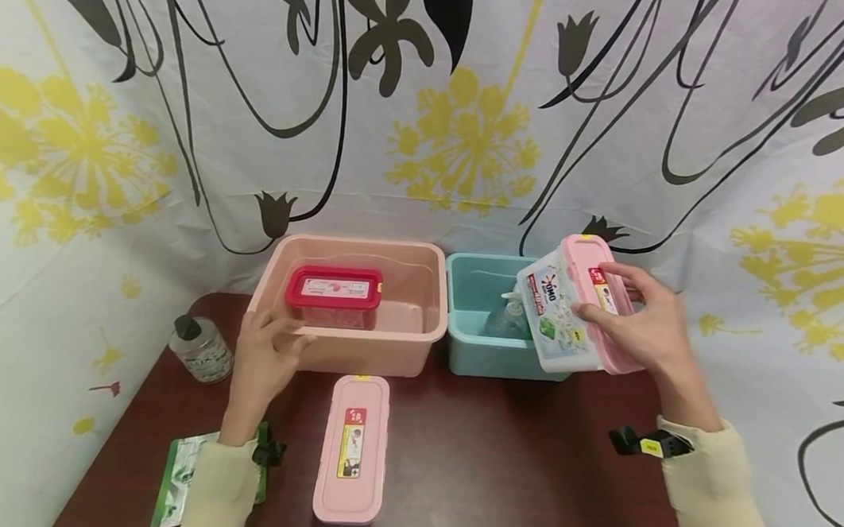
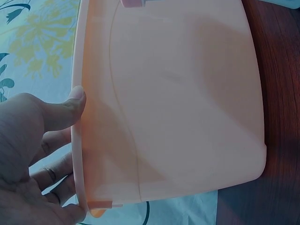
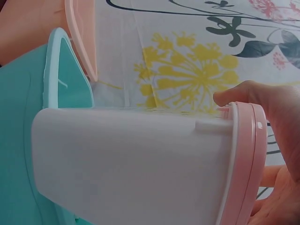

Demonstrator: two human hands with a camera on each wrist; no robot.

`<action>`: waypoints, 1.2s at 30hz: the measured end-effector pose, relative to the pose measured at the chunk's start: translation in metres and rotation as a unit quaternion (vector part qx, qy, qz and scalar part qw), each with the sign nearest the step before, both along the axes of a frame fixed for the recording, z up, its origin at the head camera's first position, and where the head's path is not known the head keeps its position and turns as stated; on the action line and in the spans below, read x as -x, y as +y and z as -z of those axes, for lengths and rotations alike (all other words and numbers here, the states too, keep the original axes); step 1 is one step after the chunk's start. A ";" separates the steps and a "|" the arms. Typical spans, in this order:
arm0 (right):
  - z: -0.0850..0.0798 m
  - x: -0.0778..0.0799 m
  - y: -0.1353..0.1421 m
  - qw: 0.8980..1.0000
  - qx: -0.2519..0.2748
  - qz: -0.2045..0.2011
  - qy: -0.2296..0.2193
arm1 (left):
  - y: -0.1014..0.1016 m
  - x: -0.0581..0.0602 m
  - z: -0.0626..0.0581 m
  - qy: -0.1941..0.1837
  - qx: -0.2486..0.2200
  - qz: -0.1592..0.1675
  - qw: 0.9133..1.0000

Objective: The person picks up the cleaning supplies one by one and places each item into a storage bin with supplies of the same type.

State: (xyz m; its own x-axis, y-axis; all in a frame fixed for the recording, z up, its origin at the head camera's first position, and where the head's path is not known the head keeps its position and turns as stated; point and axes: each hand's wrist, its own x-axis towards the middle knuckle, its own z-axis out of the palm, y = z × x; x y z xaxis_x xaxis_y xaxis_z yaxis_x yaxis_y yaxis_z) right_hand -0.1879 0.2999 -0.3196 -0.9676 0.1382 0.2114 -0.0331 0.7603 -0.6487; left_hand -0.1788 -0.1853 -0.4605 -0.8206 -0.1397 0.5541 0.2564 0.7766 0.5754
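My right hand grips a white OMO detergent box by its pink lid, holding it tilted over the right side of the teal bin. In the right wrist view the box's plain white side fills much of the frame. Inside the teal bin is a clear pump bottle, partly hidden by the box. My left hand holds the rim of the peach bin near its left corner; in the left wrist view the thumb and fingers lie on either side of that rim. A red-lidded container sits inside the peach bin.
A pink-lidded box stands on the dark red table before the peach bin. At the left are a clear bottle with a black cap and a green-and-white packet, partly covered by my left sleeve. Patterned cloth hangs behind.
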 end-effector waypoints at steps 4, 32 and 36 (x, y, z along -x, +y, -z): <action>0.002 0.004 -0.004 1.000 0.014 -0.003 -0.002 | -0.001 0.000 0.001 -0.002 0.004 0.003 1.000; 0.001 0.020 -0.048 0.998 0.049 -0.009 -0.046 | -0.003 -0.001 0.002 0.010 0.007 0.004 1.000; 0.003 0.023 -0.054 0.997 0.060 -0.009 -0.041 | -0.003 0.000 0.003 0.007 0.003 0.005 1.000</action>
State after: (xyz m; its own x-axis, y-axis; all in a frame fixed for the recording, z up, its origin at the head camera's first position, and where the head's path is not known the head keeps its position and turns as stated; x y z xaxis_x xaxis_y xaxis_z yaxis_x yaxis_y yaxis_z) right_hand -0.2104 0.2463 -0.3223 -0.9834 0.1404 0.1146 0.0109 0.6769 -0.7360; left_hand -0.1790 -0.1883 -0.4631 -0.8146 -0.1282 0.5658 0.2717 0.7774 0.5674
